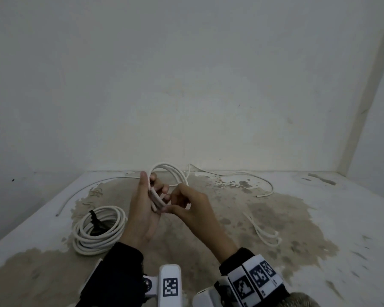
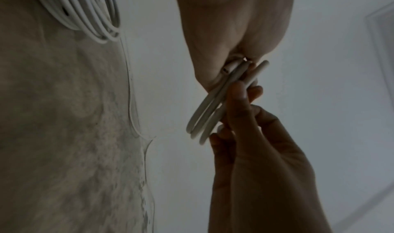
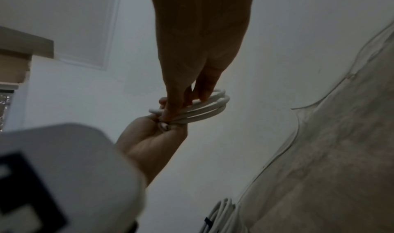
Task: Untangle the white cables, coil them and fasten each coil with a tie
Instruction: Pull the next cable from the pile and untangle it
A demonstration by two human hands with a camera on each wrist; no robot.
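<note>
My left hand (image 1: 152, 185) holds a small coil of white cable (image 1: 172, 172) upright above the table, thumb on one side and fingers curled through the loops. My right hand (image 1: 169, 203) pinches the lower strands of the same coil (image 2: 213, 108) between thumb and fingers, right beside the left hand. In the right wrist view the coil's loops (image 3: 210, 107) stick out to the right of both hands. A larger coil of white cable (image 1: 98, 230), bound with a black tie (image 1: 94, 217), lies on the table to the left of my left forearm.
A long loose white cable (image 1: 87, 188) trails along the table's back left. Another loose cable (image 1: 244, 175) curves off at the back right. Several short white strips (image 1: 263, 232) lie to the right. Walls close the table at the back and right.
</note>
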